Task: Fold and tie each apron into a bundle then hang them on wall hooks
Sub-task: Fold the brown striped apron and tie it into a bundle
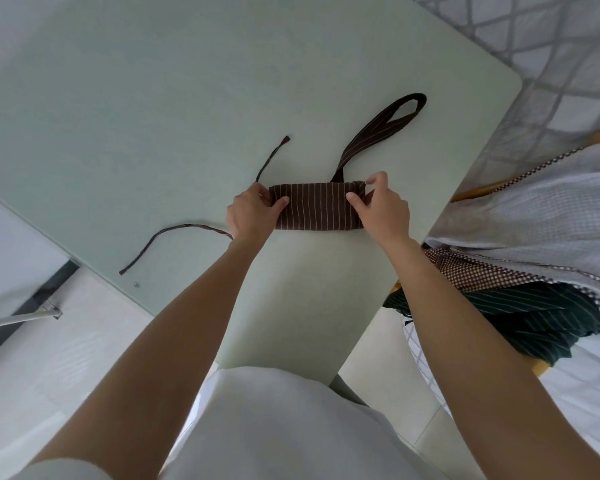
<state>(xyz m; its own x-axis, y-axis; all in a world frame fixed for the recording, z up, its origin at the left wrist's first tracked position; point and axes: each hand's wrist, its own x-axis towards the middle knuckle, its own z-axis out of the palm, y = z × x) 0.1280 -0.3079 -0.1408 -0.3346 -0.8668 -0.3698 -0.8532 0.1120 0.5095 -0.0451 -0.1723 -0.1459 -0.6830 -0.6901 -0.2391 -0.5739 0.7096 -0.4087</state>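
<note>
Brown striped apron (317, 209), folded down to a compact rectangular bundle, lies on the pale green table (153, 116) directly between the two hands. The left hand (252, 213) pinches the bundle's left end, thumb on top of the cloth and fingers curled round the edge. The right hand (383, 206) grips the right end the same way — thumb pressed on the striped top, fingers wrapped over the far corner.

From the far side of the bundle, just left of the right hand, the neck loop (385, 126) runs away across the table and ends in a flat open loop. Two thin waist ties trail out to the left of the left hand: the far tie (272, 157) angles away from the fingertips, and the near tie (174, 237) curves out from under the wrist toward the table's edge.

No container is in view. Right of the right forearm, off the table's edge, more aprons lie heaped — a grey apron (534, 209) with checked trim on top, a brown checked apron (471, 271) beneath it, and a dark green striped apron (534, 320) nearest the person.
</note>
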